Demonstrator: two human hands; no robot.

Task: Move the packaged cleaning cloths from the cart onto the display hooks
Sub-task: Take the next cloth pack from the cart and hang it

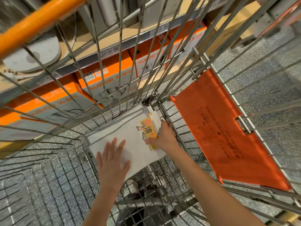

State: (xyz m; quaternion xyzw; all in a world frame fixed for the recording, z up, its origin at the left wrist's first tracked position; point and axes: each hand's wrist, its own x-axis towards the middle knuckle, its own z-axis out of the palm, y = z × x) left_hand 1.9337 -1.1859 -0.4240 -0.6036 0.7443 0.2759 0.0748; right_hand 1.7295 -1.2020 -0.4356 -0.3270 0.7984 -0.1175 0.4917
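A stack of packaged white cleaning cloths [128,137] lies on the bottom of the wire cart [53,168], with a yellow label reading "Cleaning towels" [149,130] at its right end. My left hand [112,162] lies flat on the top pack, fingers spread and straight. My right hand [164,136] grips the labelled right end of the pack, thumb over the yellow card and fingers curled round the edge. No display hooks are in view.
The cart's orange plastic child-seat flap [224,128] hangs on the right wall. An orange handle bar [37,22] crosses the top left. Beyond the wires, shelves carry orange and white SUPOR boxes [105,82]. A speckled grey floor shows below.
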